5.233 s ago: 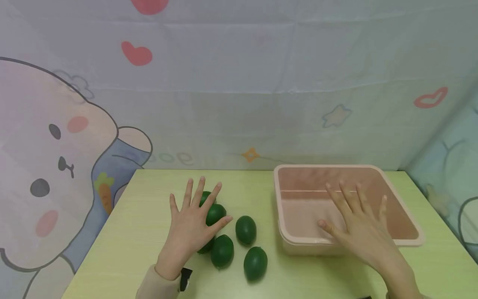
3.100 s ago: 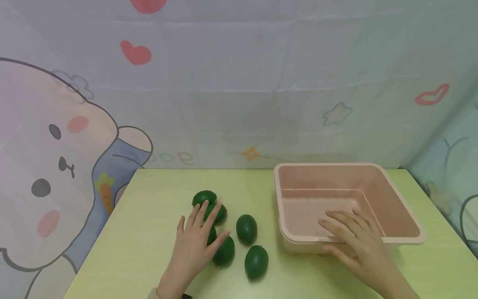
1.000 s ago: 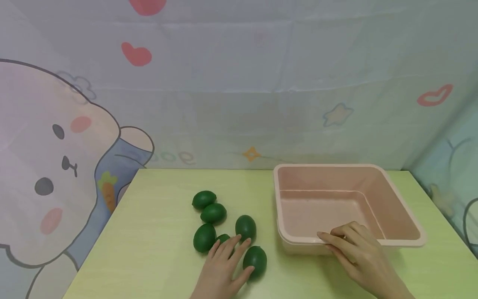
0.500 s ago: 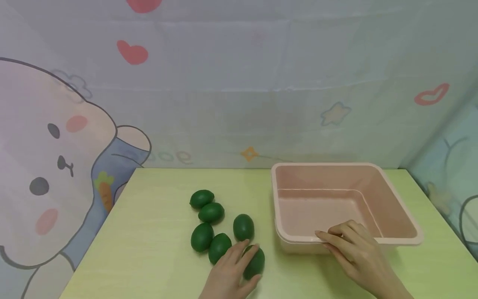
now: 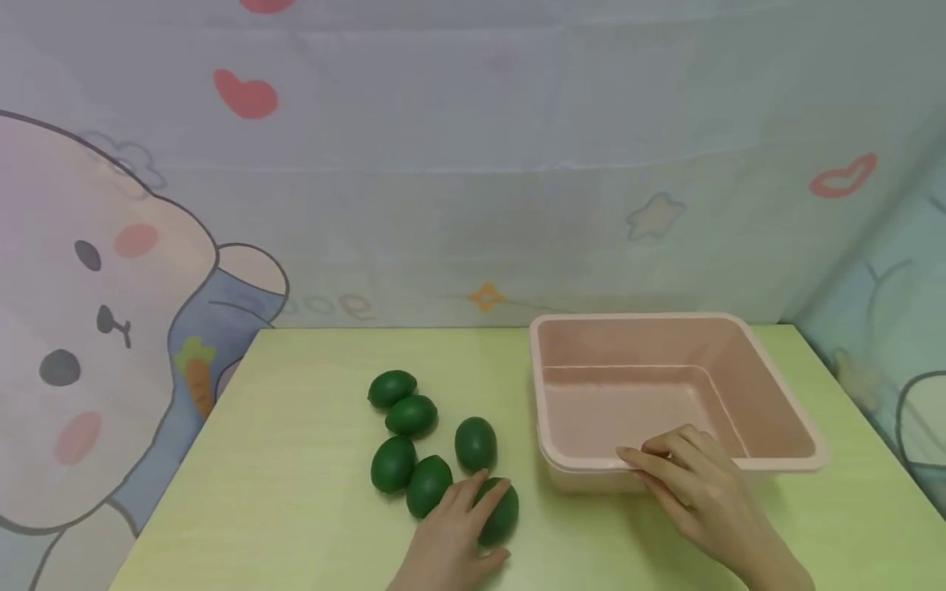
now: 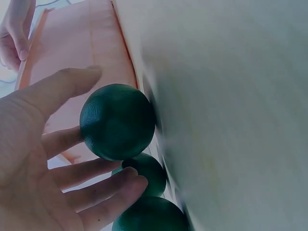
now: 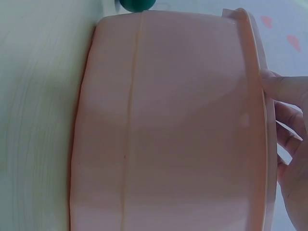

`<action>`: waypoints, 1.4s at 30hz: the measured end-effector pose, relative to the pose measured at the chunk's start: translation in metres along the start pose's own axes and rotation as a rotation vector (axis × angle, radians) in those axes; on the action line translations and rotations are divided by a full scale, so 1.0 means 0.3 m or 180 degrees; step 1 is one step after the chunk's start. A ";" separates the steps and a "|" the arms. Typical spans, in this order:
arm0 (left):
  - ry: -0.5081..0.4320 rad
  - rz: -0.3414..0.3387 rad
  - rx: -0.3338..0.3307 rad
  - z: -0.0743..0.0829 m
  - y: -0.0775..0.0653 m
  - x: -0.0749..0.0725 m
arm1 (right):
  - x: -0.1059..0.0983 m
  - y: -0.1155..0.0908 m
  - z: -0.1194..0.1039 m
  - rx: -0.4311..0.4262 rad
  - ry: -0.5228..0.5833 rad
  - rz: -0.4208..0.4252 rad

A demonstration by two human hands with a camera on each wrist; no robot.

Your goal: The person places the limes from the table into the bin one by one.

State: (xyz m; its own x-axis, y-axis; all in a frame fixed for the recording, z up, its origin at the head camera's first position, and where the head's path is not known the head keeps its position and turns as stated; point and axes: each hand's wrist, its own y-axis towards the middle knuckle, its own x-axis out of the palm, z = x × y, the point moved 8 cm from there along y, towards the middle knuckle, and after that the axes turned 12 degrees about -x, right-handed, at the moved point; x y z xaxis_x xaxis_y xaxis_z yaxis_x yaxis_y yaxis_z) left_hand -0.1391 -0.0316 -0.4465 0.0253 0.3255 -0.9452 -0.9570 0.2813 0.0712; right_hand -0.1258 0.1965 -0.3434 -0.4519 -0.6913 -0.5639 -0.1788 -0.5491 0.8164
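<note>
My left hand (image 5: pixel 447 538) reaches around the nearest lime (image 5: pixel 504 515), fingers on its far side and thumb on its near side. In the left wrist view the thumb tip stands a little off that lime, and the fingers are loosely bent behind it; whether they touch it I cannot tell. Several more dark green limes (image 5: pixel 429 487) lie beside and beyond this hand. On the right stands a pink plastic basin (image 5: pixel 628 342) with nothing in it. My right hand (image 5: pixel 702 499) pinches its near rim; the right wrist view shows the thumb inside and the fingers outside.
The light green table (image 5: pixel 296 460) carries everything. Behind it hangs a pale printed curtain (image 5: pixel 414 222) with hearts and a cartoon animal. The basin's left wall stands a short way right of the limes. A dark cable (image 5: pixel 903 410) hangs at the far right.
The left hand has moved from above the left limes, right and nearer, down around the nearest lime. The right hand has come from hovering over the basin to holding its near rim.
</note>
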 end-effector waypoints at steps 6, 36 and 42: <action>-0.0055 -0.0221 -0.0081 -0.011 0.007 0.013 | 0.000 0.005 0.000 0.0017 -0.0016 0.0010; -0.0120 -0.0483 0.0044 0.004 0.030 0.035 | -0.005 -0.002 -0.001 0.0044 -0.0035 -0.0028; -0.0135 -0.0540 0.0049 0.008 0.033 0.033 | -0.003 -0.005 0.004 0.0074 -0.0031 -0.0049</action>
State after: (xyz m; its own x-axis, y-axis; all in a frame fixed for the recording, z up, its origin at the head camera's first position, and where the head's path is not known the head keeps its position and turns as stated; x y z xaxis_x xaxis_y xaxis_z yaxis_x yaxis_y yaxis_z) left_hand -0.1475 -0.0234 -0.4544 0.1986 0.3098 -0.9298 -0.9334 0.3491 -0.0830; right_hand -0.1263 0.1984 -0.3440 -0.4574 -0.6782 -0.5752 -0.2061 -0.5483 0.8105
